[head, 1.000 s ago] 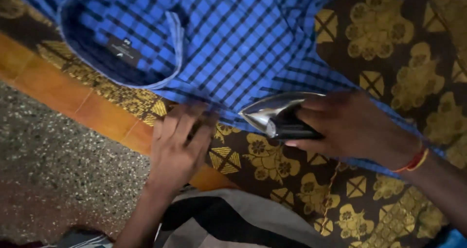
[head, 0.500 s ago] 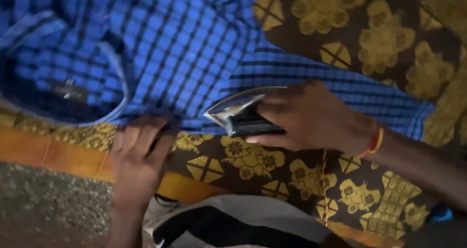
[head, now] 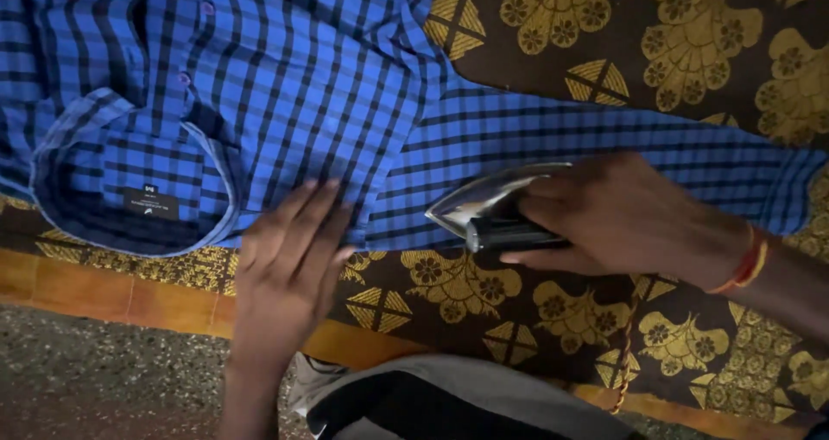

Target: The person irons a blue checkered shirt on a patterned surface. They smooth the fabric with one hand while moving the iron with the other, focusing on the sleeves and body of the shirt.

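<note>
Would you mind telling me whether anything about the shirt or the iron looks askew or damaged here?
Nothing stands out. The blue checked shirt lies spread on the brown and gold patterned cloth. The left hand rests flat on the shirt's lower edge, and the right hand grips the iron on the sleeve. No scorch mark, tear or spill shows.

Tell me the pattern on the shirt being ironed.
Blue with dark check lines, seen in the head view: shirt.

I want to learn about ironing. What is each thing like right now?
Checked shirt: spread flat, collar open.
Sleeve: stretched out sideways, under the iron.
Iron: sole down on the sleeve, gripped.
Right hand: closed on the iron's handle.
Left hand: open, pressing the shirt's edge.
Patterned cloth: laid out underneath.
</note>
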